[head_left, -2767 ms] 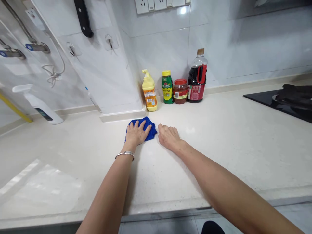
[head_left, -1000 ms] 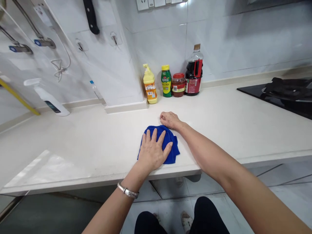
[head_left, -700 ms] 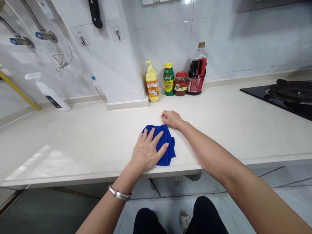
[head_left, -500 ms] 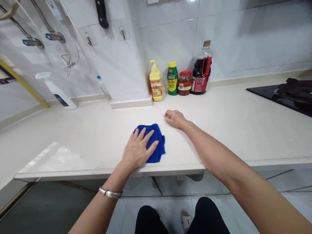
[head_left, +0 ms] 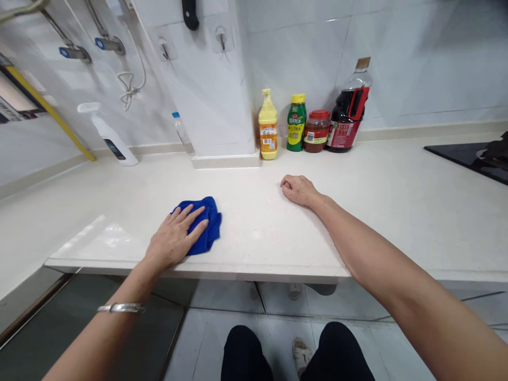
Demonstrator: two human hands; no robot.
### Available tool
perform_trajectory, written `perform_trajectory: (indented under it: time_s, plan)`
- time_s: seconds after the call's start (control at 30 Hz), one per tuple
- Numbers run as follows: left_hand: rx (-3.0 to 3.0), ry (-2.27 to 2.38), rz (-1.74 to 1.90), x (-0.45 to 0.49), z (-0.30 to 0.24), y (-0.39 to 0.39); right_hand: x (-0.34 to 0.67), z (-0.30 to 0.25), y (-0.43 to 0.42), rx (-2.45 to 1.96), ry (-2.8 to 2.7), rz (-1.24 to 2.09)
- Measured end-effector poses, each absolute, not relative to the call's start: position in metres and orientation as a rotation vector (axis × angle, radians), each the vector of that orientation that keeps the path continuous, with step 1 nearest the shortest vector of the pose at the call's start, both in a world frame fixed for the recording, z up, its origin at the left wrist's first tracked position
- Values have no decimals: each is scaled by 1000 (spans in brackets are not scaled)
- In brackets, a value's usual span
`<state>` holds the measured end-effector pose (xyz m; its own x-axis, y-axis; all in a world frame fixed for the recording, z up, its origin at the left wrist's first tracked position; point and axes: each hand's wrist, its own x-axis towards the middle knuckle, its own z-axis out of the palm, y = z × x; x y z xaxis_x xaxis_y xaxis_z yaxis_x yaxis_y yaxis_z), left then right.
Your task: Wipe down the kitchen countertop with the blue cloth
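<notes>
My left hand (head_left: 174, 238) lies flat, fingers spread, on a crumpled blue cloth (head_left: 204, 225) near the front edge of the cream countertop (head_left: 377, 211). A metal bracelet sits on that wrist. My right hand (head_left: 298, 189) rests on the counter further right, its fingers curled loosely under, with nothing visible in it. The two hands are well apart.
Against the tiled back wall stand a yellow squeeze bottle (head_left: 268, 125), a green bottle (head_left: 296, 123), a red-lidded jar (head_left: 317, 131) and a dark sauce bottle (head_left: 351, 116). A white spray bottle (head_left: 108, 135) stands at the left. A black hob (head_left: 472, 159) is at the right edge.
My left hand has slid the blue cloth to the left along the counter's front edge. My right hand has stayed in place. The view has turned left.
</notes>
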<state>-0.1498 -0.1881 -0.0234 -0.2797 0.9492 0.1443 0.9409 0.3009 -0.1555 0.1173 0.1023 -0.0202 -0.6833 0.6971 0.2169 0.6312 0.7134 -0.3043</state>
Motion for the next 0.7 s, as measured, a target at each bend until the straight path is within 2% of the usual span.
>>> perform_trajectory:
  time_s: [0.47, 0.7]
  plan:
    - [-1622, -2430, 184, -276, -24, -240, 116, -30, 110, -1017, -2575, 267]
    - [-1489, -2494, 183, -276, -20, -240, 114, -26, 104, -1044, -2591, 246]
